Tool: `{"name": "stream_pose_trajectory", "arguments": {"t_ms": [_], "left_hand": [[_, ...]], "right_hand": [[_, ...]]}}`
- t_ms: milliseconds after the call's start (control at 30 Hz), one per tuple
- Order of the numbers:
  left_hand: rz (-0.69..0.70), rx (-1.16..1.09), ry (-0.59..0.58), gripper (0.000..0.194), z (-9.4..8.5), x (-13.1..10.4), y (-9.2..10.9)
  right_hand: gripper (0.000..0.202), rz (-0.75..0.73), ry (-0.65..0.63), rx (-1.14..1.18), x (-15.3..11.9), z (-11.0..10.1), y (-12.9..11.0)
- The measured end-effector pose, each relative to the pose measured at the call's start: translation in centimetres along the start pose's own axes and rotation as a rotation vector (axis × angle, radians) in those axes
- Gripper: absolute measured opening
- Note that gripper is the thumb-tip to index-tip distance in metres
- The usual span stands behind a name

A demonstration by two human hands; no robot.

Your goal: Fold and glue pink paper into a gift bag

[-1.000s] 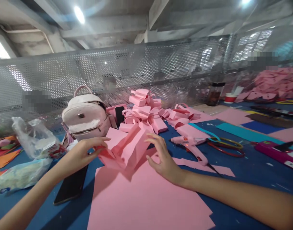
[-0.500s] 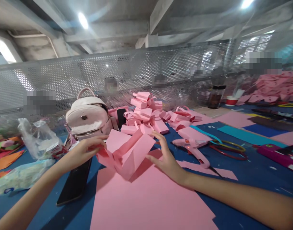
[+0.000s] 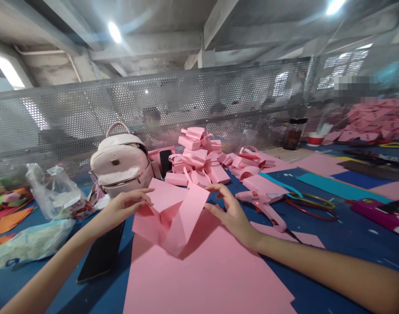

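Observation:
Between my two hands stands a folded piece of pink paper (image 3: 190, 213), bent up into an open box-like shape with raised flaps. My left hand (image 3: 125, 206) grips its left side, fingers bent over the edge. At the right flap, my right hand (image 3: 234, 218) holds the edge with fingertips above and thumb lower down. Beneath the folded piece lie flat pink sheets (image 3: 206, 283). A pink glue gun (image 3: 265, 207) rests on the table just right of my right hand. Under my left wrist is a black phone (image 3: 101, 255).
Behind the work stands a pile of pink paper boxes (image 3: 201, 157), beside a pale backpack (image 3: 121, 163). Plastic bags (image 3: 34, 240) lie left. To the right are tape rings (image 3: 312, 203), a magenta tool (image 3: 374, 213) and a dark-lidded jar (image 3: 294, 135). A perforated metal screen (image 3: 186, 96) closes the back.
The folded paper has tipped and its front corner sits slightly lower. Its right flap stands more upright. Both hands keep hold, with small shifts of the fingers.

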State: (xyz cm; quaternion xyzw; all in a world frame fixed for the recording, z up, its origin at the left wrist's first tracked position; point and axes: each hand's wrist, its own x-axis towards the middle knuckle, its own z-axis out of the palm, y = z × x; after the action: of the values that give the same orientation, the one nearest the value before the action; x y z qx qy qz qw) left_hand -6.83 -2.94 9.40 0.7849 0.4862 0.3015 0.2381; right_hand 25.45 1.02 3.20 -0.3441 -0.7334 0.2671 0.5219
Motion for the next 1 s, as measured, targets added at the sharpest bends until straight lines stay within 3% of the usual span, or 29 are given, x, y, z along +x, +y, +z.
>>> {"name": "stream_pose_trajectory", "arguments": {"t_ms": [167, 233, 367, 467, 567, 700, 867, 933, 1000], "left_hand": [[0.018, 0.090, 0.346, 0.035, 0.4, 0.0, 0.9], [0.066, 0.164, 0.409, 0.034, 0.8, -0.4, 1.6], [0.134, 0.296, 0.288, 0.032, 2.8, -1.0, 2.8], [0.183, 0.381, 0.180, 0.042, 4.9, -1.2, 2.7], [0.256, 0.470, 0.152, 0.039, 6.0, -1.1, 2.3], [0.289, 0.557, 0.207, 0.021, 5.6, -1.2, 2.3], [0.316, 0.617, 0.306, 0.021, 4.5, -1.4, 3.3], [0.268, 0.658, 0.280, 0.024, 4.4, -1.5, 3.9], [0.154, 0.649, 0.162, 0.028, 4.6, -1.8, 4.5]], "right_hand": [[0.015, -0.042, -0.049, 0.078, 0.3, -0.1, -0.1], [0.016, -0.014, -0.082, 0.128, 0.4, 0.0, -0.1], [0.018, 0.005, -0.114, 0.174, 0.3, 0.1, 0.0], [0.018, -0.004, -0.138, 0.192, 0.2, 0.2, 0.0], [0.016, -0.028, -0.172, 0.197, 0.0, 0.1, -0.1], [0.016, -0.069, -0.196, 0.188, -0.1, -0.2, -0.4], [0.013, -0.201, -0.150, 0.096, -0.1, -0.5, -0.5], [0.012, -0.185, -0.091, 0.051, -0.1, -0.4, -0.2], [0.008, -0.117, -0.056, 0.051, -0.2, -0.1, 0.2]]}}
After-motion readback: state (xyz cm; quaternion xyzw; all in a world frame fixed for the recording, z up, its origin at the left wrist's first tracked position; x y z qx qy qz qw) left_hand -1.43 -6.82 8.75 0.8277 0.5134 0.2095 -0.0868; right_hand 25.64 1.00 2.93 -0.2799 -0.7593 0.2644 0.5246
